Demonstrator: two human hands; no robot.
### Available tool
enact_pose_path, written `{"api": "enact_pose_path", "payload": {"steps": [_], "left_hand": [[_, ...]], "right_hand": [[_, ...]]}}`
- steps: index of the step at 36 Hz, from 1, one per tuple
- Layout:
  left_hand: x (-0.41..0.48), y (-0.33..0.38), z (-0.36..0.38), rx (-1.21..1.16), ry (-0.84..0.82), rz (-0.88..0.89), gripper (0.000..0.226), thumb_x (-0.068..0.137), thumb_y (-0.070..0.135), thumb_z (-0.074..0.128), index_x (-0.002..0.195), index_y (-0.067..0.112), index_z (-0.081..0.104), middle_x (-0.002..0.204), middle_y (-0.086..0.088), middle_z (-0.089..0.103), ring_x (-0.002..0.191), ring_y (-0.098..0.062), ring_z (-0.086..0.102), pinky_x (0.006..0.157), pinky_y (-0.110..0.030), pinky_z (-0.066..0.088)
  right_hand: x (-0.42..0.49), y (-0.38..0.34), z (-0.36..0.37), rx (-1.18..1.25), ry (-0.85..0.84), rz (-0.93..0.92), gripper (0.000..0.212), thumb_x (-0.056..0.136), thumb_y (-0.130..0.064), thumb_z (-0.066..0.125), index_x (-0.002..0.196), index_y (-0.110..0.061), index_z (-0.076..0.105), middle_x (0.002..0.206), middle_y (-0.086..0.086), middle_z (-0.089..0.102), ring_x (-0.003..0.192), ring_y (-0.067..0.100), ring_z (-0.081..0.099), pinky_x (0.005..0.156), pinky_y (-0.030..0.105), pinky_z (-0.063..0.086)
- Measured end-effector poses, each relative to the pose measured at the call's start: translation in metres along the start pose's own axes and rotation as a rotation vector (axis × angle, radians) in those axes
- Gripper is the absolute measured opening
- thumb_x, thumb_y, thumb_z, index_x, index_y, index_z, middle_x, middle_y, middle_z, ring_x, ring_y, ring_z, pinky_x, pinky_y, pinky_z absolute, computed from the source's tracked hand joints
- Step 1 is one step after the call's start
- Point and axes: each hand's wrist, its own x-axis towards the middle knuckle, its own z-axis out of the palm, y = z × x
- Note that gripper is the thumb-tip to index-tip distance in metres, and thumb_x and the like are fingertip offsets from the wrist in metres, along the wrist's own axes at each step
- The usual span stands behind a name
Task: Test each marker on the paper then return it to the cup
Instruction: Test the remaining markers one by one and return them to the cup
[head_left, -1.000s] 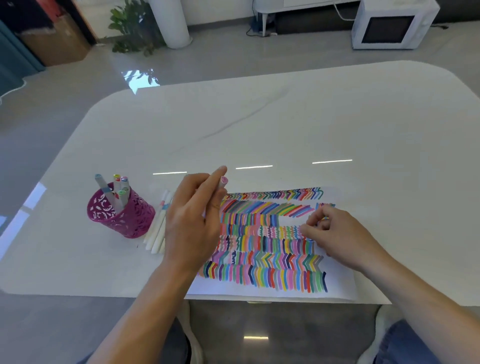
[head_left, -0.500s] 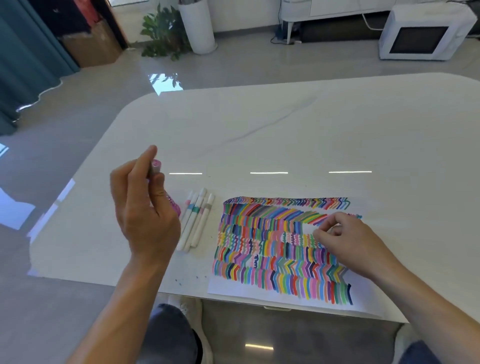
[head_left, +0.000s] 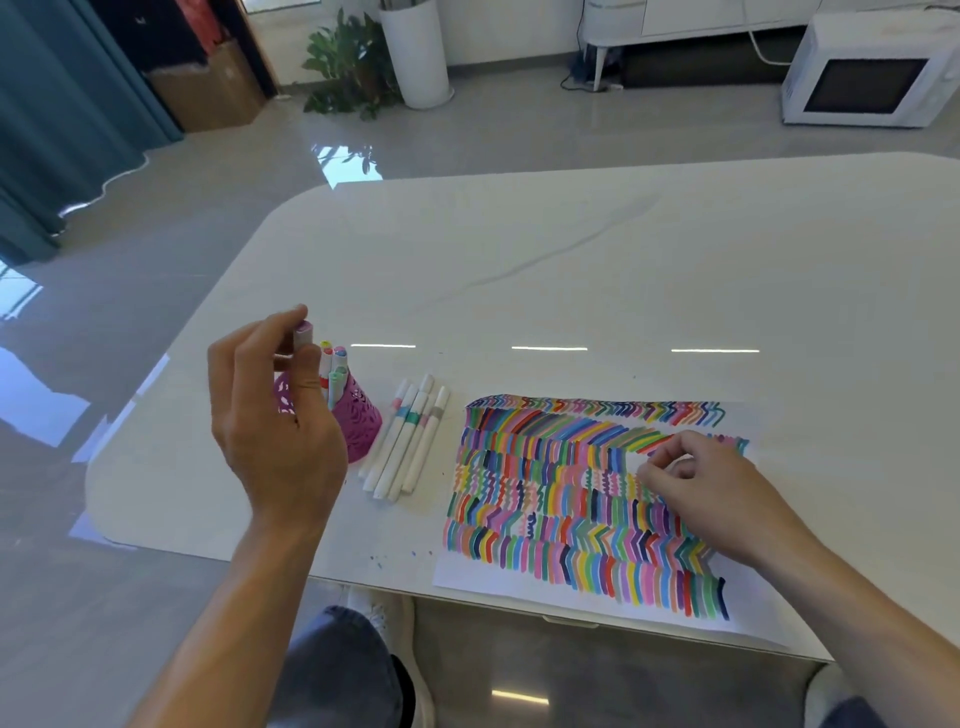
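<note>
Head view. The left hand (head_left: 275, 415) is raised above the near left part of the white table (head_left: 571, 270), seen from the back. Its fingers are curled around a marker (head_left: 303, 332), and only the marker's lilac-capped end shows, sticking up between thumb and forefinger. The rest of the barrel is hidden behind the hand. The held marker stands just over the magenta openwork cup (head_left: 358, 421), which the hand partly covers. Several capped markers in the cup (head_left: 332, 364) stand upright just beside the held marker's cap.

To the right of the cup, a row of white-barrelled loose markers (head_left: 410, 441) lies flat on the table, side by side and touching. Further right lies the paper (head_left: 587, 499), filled with rows of coloured test strokes around a small blank patch.

The right hand (head_left: 711, 488) rests on the paper beside that patch, with bent fingers and fingertips down. Whether they pinch anything cannot be told.

On the floor beyond the table are a microwave (head_left: 872, 67) and a potted plant (head_left: 348, 67).
</note>
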Motion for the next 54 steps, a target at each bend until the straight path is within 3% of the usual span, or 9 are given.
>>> {"api": "enact_pose_path", "payload": {"steps": [3,11,16,21,26,39,43,48,54], "left_hand": [[0.001,0.0,0.0,-0.013,0.007,-0.013,0.021,0.105,0.016,0.053,0.119,0.005,0.065,0.112,-0.008,0.062,0.103,0.004,0.053,0.088,-0.018,0.047],[-0.004,-0.006,0.001,0.055,-0.241,-0.209,0.018,0.101,0.022,0.059,0.117,0.018,0.066,0.112,0.005,0.058,0.099,-0.006,0.058,0.082,-0.015,0.049],[-0.007,-0.008,0.002,0.106,-0.306,-0.295,0.016,0.098,0.02,0.064,0.113,0.016,0.07,0.108,0.006,0.059,0.093,-0.009,0.06,0.077,-0.001,0.041],[-0.011,-0.01,0.004,0.195,-0.352,-0.308,0.018,0.097,0.02,0.063,0.115,0.017,0.067,0.11,0.001,0.062,0.097,-0.015,0.061,0.082,-0.021,0.046],[-0.011,-0.013,0.006,0.224,-0.36,-0.347,0.014,0.097,0.021,0.062,0.11,0.015,0.061,0.104,-0.001,0.064,0.09,-0.015,0.059,0.074,-0.019,0.041],[-0.02,0.008,0.012,0.144,-0.404,-0.178,0.023,0.088,0.007,0.069,0.109,0.014,0.061,0.103,0.005,0.057,0.092,-0.006,0.052,0.078,-0.003,0.037],[-0.034,0.007,0.022,0.205,-0.63,-0.149,0.018,0.091,0.013,0.068,0.108,0.016,0.065,0.094,0.008,0.059,0.08,-0.003,0.053,0.074,-0.02,0.046],[-0.049,0.01,0.031,0.335,-0.875,-0.219,0.032,0.095,0.021,0.064,0.128,0.019,0.061,0.121,0.002,0.062,0.103,-0.012,0.06,0.093,-0.035,0.054],[-0.057,0.01,0.037,0.459,-1.018,-0.23,0.048,0.099,0.027,0.058,0.144,0.017,0.047,0.145,-0.006,0.047,0.134,-0.025,0.046,0.109,-0.042,0.04]], "right_hand": [[0.001,0.0,0.001,-0.003,0.0,-0.002,0.012,0.098,-0.04,0.063,0.094,-0.03,0.057,0.09,-0.015,0.064,0.081,0.003,0.063,0.06,0.025,0.05],[0.0,0.0,0.0,-0.001,-0.002,-0.006,0.011,0.098,-0.039,0.063,0.095,-0.03,0.057,0.089,-0.013,0.065,0.08,0.005,0.064,0.061,0.025,0.049],[0.0,0.001,0.001,-0.004,-0.009,-0.004,0.011,0.098,-0.04,0.062,0.096,-0.03,0.057,0.09,-0.016,0.063,0.081,0.002,0.062,0.06,0.024,0.048],[0.001,0.001,0.0,-0.005,-0.01,-0.01,0.012,0.098,-0.04,0.062,0.095,-0.03,0.057,0.09,-0.014,0.064,0.081,0.003,0.063,0.061,0.024,0.049],[0.001,0.001,0.0,0.003,-0.005,-0.016,0.011,0.097,-0.039,0.063,0.095,-0.029,0.058,0.09,-0.013,0.065,0.082,0.006,0.065,0.065,0.026,0.052],[0.001,0.0,-0.001,-0.006,-0.02,-0.01,0.012,0.098,-0.04,0.062,0.097,-0.029,0.058,0.09,-0.017,0.062,0.081,0.003,0.063,0.062,0.024,0.05],[0.001,0.002,-0.001,-0.007,-0.018,-0.016,0.012,0.098,-0.04,0.061,0.097,-0.03,0.057,0.089,-0.017,0.062,0.08,0.003,0.063,0.062,0.023,0.05],[0.001,0.004,-0.001,-0.012,-0.018,-0.019,0.01,0.099,-0.04,0.061,0.096,-0.031,0.057,0.091,-0.016,0.063,0.082,0.003,0.063,0.064,0.024,0.051],[0.001,0.006,-0.001,-0.006,-0.031,-0.018,0.012,0.099,-0.042,0.061,0.098,-0.03,0.057,0.09,-0.018,0.062,0.082,0.004,0.064,0.06,0.021,0.048]]}}
